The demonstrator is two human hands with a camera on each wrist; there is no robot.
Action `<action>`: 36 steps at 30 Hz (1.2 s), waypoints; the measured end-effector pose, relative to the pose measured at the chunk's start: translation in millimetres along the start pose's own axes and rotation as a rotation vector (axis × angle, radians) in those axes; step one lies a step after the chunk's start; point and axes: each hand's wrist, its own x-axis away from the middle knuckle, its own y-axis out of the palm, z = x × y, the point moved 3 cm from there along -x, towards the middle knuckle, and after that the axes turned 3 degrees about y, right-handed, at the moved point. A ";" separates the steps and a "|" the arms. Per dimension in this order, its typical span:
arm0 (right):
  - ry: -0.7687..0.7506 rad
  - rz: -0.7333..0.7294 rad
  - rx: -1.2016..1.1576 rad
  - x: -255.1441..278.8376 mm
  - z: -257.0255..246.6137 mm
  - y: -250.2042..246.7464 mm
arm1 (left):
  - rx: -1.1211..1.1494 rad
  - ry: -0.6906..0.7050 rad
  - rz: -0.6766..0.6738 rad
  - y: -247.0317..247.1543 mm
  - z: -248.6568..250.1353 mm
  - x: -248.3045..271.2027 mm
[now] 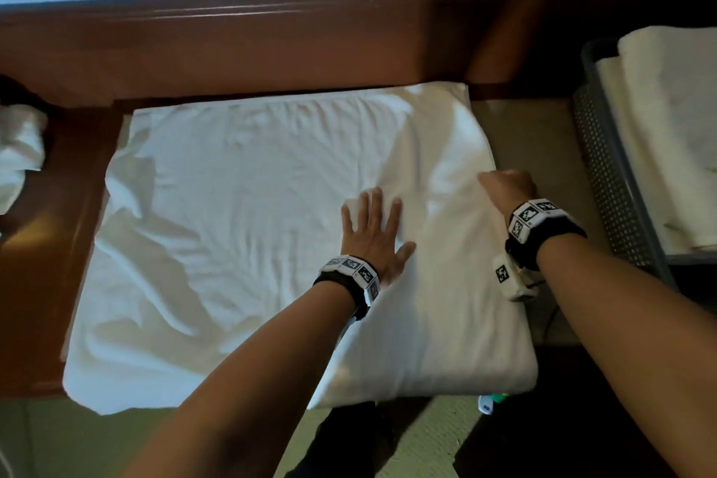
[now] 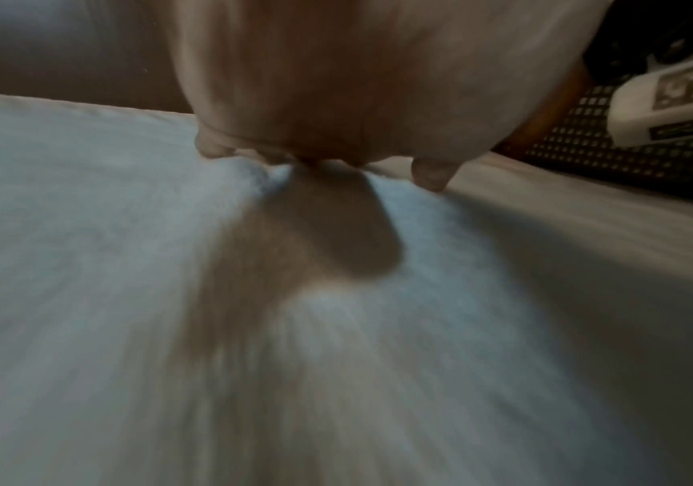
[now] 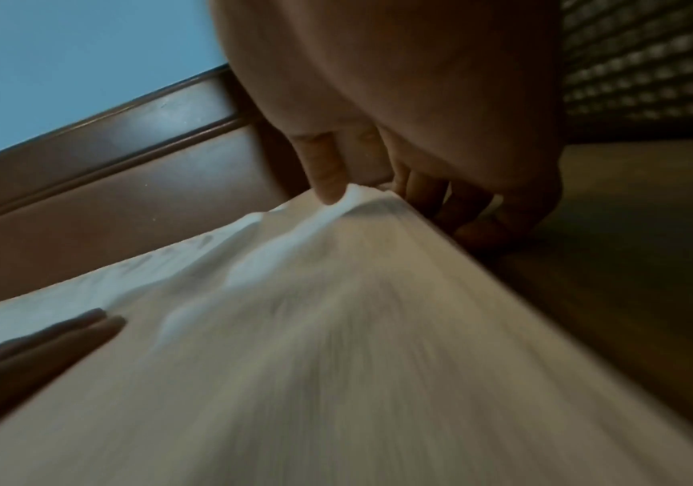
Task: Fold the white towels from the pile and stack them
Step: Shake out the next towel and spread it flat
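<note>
The left hand (image 1: 371, 235) lies spread flat on the white towel (image 1: 248, 229); the right hand (image 1: 511, 186) pinches its edge, wooden ledge (image 1: 271, 50) beyond, mesh basket (image 1: 609, 175) rightward.

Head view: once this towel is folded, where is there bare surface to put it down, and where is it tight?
Bare olive surface shows between the spread towel and the mesh basket, though the right hand grips the towel's edge there. Wooden ledge left of the towel is bare too. Crowded: the basket already holds folded towels; a crumpled towel fills the far-left corner.
</note>
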 end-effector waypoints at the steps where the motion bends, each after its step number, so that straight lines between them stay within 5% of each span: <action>1: -0.006 -0.030 -0.010 -9.6 -10.4 4.2 | -0.001 0.008 0.000 -1.7 -1.1 -9.4; 9: -0.062 -0.072 -0.038 -81.6 -114.7 13.9 | 0.043 0.048 0.036 3.6 -0.6 -30.6; 12: -0.121 0.017 0.042 -102.1 -124.0 9.0 | 0.038 0.058 0.016 4.1 -1.4 -33.6; 15: -0.128 -0.047 -0.015 -103.5 -119.1 19.7 | 0.035 0.057 -0.009 3.2 -2.4 -33.5; 20: -0.257 0.270 -0.183 -99.7 -119.0 -5.0 | 0.044 0.053 -0.051 0.6 -1.9 -34.4; 23: -0.436 0.225 0.173 -61.2 -103.4 5.6 | 0.039 0.038 -0.068 -0.4 -1.4 -33.2; 26: -0.702 -0.039 0.528 3.3 -54.5 49.7 | 0.021 0.026 -0.075 -2.6 -0.9 -34.4; 28: -0.636 -0.159 0.688 25.3 -11.6 65.8 | 0.015 0.019 -0.082 -5.3 -0.7 -35.8; 32: -0.456 -0.028 0.824 40.7 27.6 61.4 | 0.029 0.008 -0.151 -11.2 -1.8 -34.4; 36: -0.696 -0.076 0.837 103.7 26.9 86.1 | 0.032 0.009 -0.128 -20.2 -13.9 2.4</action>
